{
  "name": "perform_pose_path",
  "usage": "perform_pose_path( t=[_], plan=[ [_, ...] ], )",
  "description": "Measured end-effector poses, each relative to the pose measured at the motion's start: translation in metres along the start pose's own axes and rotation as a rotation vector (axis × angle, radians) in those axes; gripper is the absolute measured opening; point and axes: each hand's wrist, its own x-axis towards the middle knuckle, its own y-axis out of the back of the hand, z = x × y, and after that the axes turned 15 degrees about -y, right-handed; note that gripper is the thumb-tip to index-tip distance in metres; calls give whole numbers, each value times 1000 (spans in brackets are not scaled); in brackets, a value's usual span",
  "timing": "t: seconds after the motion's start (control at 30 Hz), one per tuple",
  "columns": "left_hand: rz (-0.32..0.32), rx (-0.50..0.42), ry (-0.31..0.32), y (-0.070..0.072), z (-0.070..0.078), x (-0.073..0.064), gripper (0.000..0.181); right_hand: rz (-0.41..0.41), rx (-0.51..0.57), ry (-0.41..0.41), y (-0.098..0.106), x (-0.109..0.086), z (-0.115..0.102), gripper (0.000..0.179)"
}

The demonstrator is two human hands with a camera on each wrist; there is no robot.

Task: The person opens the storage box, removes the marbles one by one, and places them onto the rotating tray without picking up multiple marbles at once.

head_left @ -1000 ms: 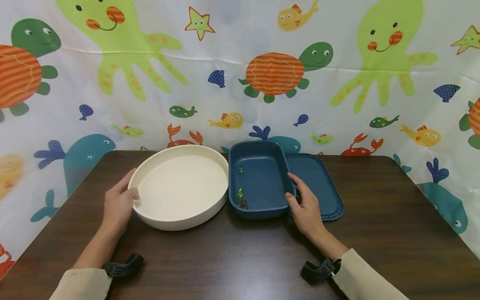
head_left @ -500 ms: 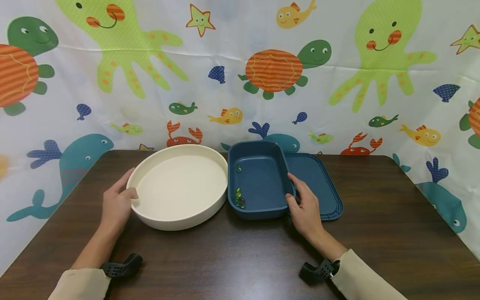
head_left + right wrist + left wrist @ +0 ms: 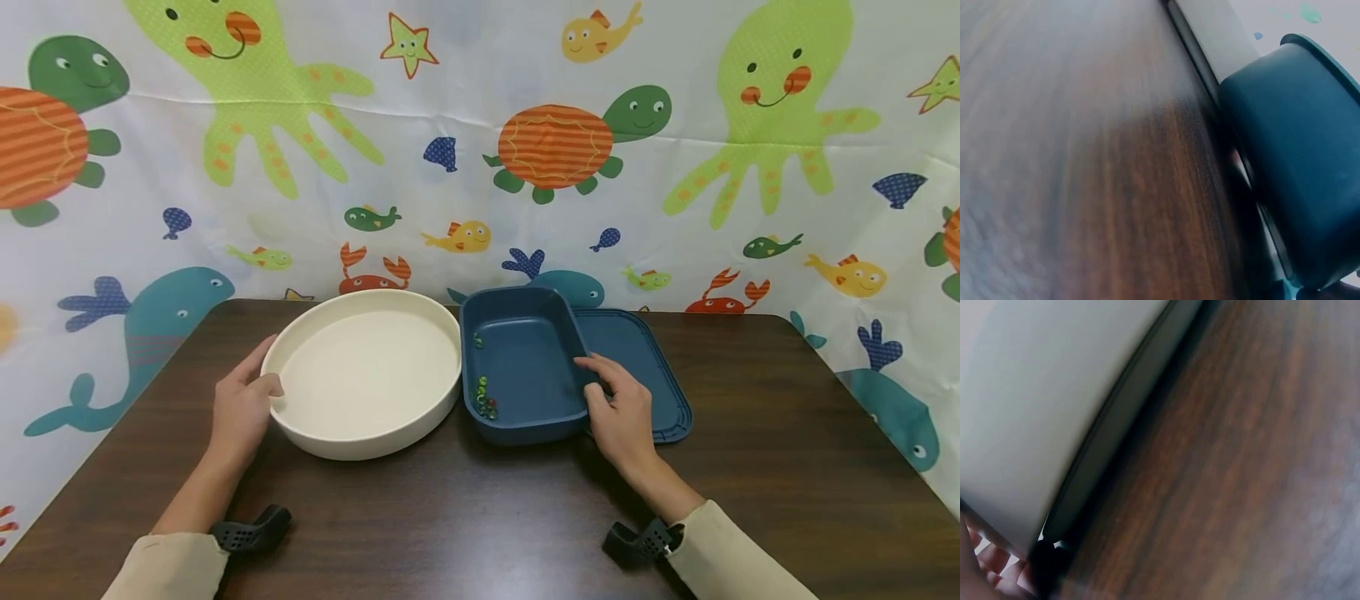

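Note:
My left hand (image 3: 243, 400) grips the left rim of a round cream tray (image 3: 367, 367), thumb over the edge and the other fingers beneath. In the left wrist view, fingers (image 3: 991, 559) show at the underside of the tray wall. My right hand (image 3: 621, 408) holds the right wall of a blue rectangular container (image 3: 525, 358), thumb outside and index finger over the rim. Several small green beads (image 3: 482, 392) and a red bead (image 3: 492, 402) lie along the container's left side. In the right wrist view, the container's outer wall (image 3: 1291, 150) appears slanted, and most of the hand is hidden.
A flat blue lid (image 3: 660, 392) lies on the dark wooden table (image 3: 420, 525), partly under the container and right hand. The tray and container stand side by side, their rims meeting. A curtain (image 3: 450, 108) printed with sea animals hangs behind the table.
My right hand has shifted its hold, with the index finger now bent over the container's rim. The container has moved very slightly. My left hand keeps its hold on the tray.

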Motion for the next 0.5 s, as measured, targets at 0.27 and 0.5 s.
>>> perform_pose_path(
  t=[0.27,0.5],
  plan=[
    [-8,6,-11,0,2,4,73,3,-12,-3,2,2,-5,41],
    [-8,7,1,-1,1,8,74,-5,-1,-1,2,4,-7,42]
  ],
)
